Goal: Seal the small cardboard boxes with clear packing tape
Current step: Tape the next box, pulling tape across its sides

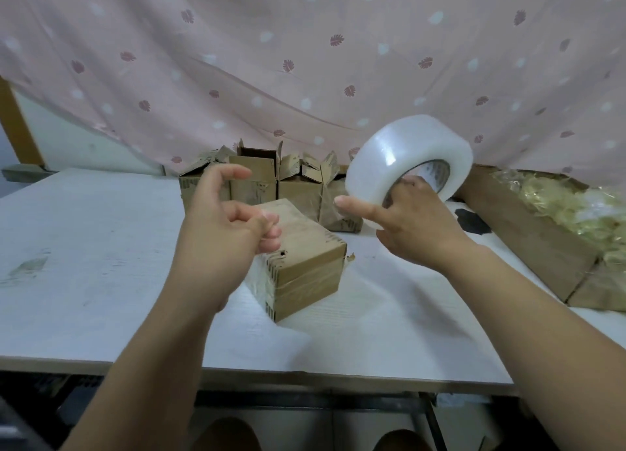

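Observation:
A small closed cardboard box lies in the middle of the white table, with clear tape wrapped over its near-left end. My left hand hovers just above its far-left top, fingers curled; whether it pinches the thin tape end is unclear. My right hand holds a big roll of clear packing tape raised above the table to the right of the box, fingers inside the core, index finger pointing left. Several open small boxes stand in a row behind.
A large open carton with crinkled yellowish filler stands at the right. A small dark scrap lies beside it. A pink patterned curtain hangs behind the table. The table's front edge is near my body.

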A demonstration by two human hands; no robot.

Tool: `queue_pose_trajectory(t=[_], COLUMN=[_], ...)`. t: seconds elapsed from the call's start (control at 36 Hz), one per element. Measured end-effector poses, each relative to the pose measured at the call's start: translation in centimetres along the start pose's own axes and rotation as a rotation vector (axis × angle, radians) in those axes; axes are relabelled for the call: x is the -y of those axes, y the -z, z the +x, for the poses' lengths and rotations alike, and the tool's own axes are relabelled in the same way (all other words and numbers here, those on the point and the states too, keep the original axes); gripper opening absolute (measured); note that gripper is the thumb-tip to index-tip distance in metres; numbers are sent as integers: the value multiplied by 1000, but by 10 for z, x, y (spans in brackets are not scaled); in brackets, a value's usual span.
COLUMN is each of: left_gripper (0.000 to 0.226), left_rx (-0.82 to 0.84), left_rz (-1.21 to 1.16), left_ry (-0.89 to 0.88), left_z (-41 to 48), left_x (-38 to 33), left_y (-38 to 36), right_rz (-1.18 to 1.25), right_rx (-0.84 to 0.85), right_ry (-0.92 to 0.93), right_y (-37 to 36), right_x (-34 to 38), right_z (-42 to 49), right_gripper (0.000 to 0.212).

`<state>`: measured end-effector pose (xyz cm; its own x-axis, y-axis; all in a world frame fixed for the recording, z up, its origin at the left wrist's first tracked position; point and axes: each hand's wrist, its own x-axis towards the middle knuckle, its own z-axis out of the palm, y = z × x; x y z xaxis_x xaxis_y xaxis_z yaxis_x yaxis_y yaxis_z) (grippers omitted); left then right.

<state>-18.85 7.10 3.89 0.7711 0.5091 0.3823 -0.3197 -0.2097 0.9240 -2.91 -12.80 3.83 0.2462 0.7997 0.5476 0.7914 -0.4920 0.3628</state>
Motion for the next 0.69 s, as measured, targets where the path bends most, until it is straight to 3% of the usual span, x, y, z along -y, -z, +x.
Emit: queue_pose_trajectory(t=[0.19, 0.33, 0.5, 0.69], left_gripper=[50, 55, 62, 53], left_rx=[-122, -138, -194, -215], left_rz=[229, 175, -49, 139], left_ry=[47, 136, 208, 123], left_z=[-14, -18, -19, -22], left_x=[27, 32, 30, 30], left_y=[-1, 0, -1, -2], right_rz=[36, 81, 82, 104], right_rx=[85, 67, 86, 53], right_ry=[67, 92, 84, 102], right_y=[-20, -29, -28, -30], right_x=[-1, 0, 1, 0], right_z=[-3, -7, -4, -3], right_gripper=[108, 108, 109, 109])
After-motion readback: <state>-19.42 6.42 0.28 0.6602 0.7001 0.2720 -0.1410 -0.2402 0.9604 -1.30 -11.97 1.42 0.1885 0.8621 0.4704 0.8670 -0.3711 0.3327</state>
